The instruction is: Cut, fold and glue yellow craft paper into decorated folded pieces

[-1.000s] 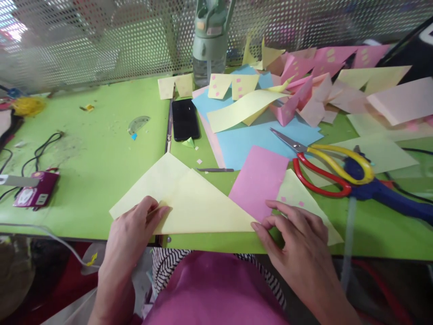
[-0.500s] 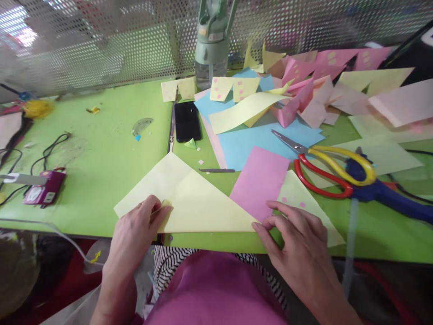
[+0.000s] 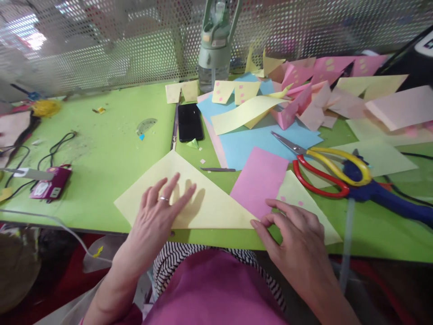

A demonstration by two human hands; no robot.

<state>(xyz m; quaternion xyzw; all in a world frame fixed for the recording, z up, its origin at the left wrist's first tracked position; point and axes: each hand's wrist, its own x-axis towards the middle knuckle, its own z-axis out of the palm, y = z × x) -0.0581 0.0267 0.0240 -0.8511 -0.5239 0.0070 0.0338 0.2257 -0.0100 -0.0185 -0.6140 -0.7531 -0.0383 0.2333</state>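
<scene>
A pale yellow sheet of paper [image 3: 216, 207], folded into a broad triangular shape, lies along the table's front edge. Over its left part my left hand [image 3: 152, 221] hovers or rests lightly, fingers spread, a ring on one finger; contact is hard to judge. At the sheet's right corner, the thumb and fingertips of my right hand [image 3: 294, 237] pinch the paper. A pink sheet [image 3: 260, 178] lies beyond that corner. Beneath and beside my right hand is a pale sheet with pink dots [image 3: 304, 196].
Scissors with red and yellow handles [image 3: 304, 151] lie right, by a blue-handled tool [image 3: 399, 198]. Tweezers [image 3: 218, 169], a phone [image 3: 190, 122] and a bottle [image 3: 214, 56] stand or lie beyond. Folded papers [image 3: 291, 108] pile on a blue sheet [image 3: 233, 146]. A maroon device [image 3: 52, 183] sits left.
My left hand has loosened from the paper's lower left edge and moved right and up over the sheet, fingers now spread. My right hand stays at the right corner.
</scene>
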